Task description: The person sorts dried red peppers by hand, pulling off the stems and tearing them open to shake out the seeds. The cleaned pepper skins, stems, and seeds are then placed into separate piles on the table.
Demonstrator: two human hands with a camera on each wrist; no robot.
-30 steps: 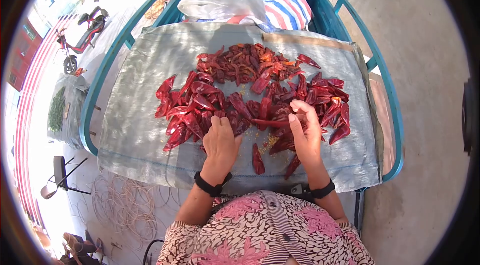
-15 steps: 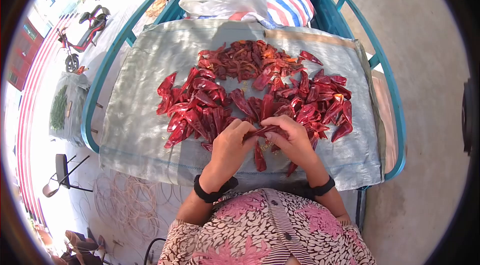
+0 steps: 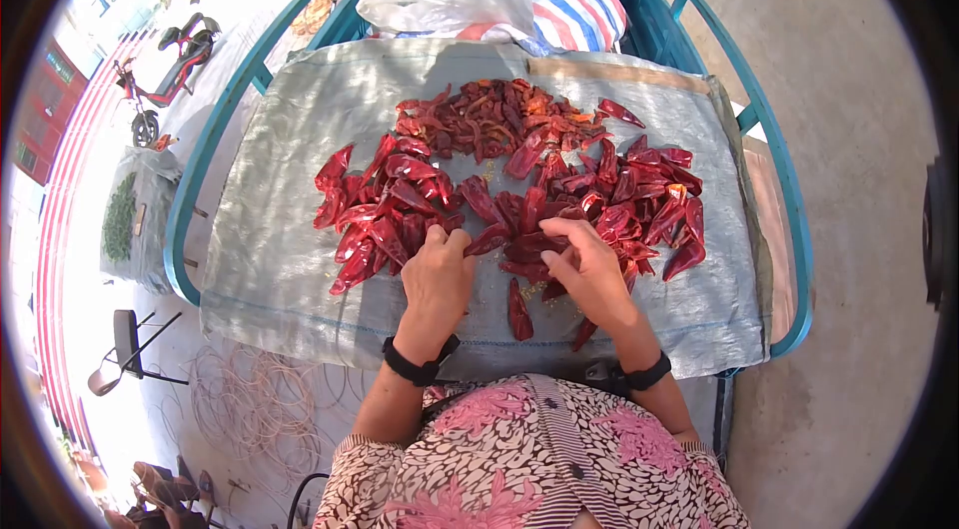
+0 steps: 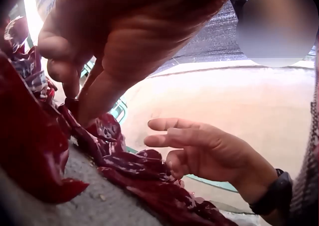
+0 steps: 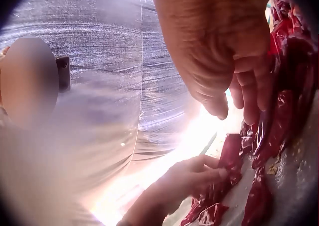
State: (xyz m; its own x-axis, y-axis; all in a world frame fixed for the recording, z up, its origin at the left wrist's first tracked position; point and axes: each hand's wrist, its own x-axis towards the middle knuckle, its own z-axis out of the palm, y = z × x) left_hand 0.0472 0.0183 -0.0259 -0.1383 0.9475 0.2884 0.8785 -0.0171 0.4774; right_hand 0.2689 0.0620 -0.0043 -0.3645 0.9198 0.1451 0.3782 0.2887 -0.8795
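Between its thumb and fingers my left hand (image 3: 436, 279) pinches a dried red chili pepper (image 3: 486, 239), whose far end points right over the sheet. The left wrist view shows the pinched end of this chili (image 4: 84, 136) close below the thumb. My right hand (image 3: 591, 279) hovers at the near edge of the right-hand chili pile (image 3: 624, 219), its fingers loosely extended and holding nothing. Another pile of whole chilies (image 3: 385, 214) lies beyond my left hand. Farther back is a heap of smaller, darker chili pieces (image 3: 479, 119).
A grey woven sheet (image 3: 270, 229) covers the bed of a teal-railed cart (image 3: 784, 219). A single chili (image 3: 519, 311) lies near the front, with yellow seeds scattered about. Behind are a striped sack (image 3: 574, 9) and a pale plastic bag (image 3: 445, 4).
Half a second ago both hands met around a chili; now they have parted, the left moving left with a chili and the right letting go and drawing right.
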